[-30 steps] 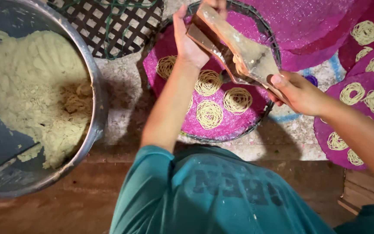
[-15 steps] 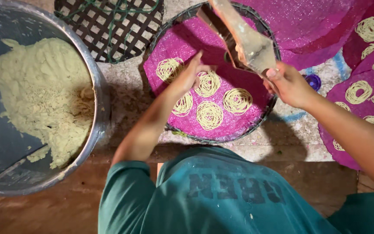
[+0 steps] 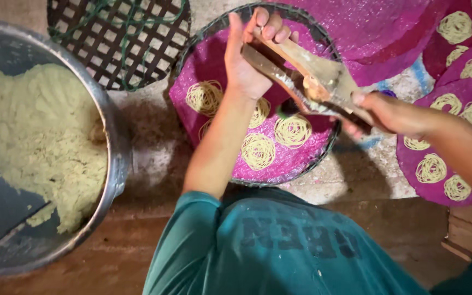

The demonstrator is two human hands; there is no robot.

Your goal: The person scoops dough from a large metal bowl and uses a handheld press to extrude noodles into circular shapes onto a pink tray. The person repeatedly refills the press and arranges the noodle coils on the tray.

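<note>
A wooden press [image 3: 315, 82] is held over a round tray [image 3: 323, 147] lined with a pink mat [image 3: 301, 158]. Its long side runs from 10 o'clock down to 4 o'clock. The left hand [image 3: 249, 68] grips the upper end, fingers [image 3: 271, 30] curled around it. The right hand [image 3: 391, 112] grips the lower end, fingers wrapped tight. Both hands touch the press, one at each end. Noodle swirls [image 3: 258, 151] lie on the mat below it. A big metal bowl [image 3: 113, 164] of dough [image 3: 39, 142] sits well off at 9 o'clock.
</note>
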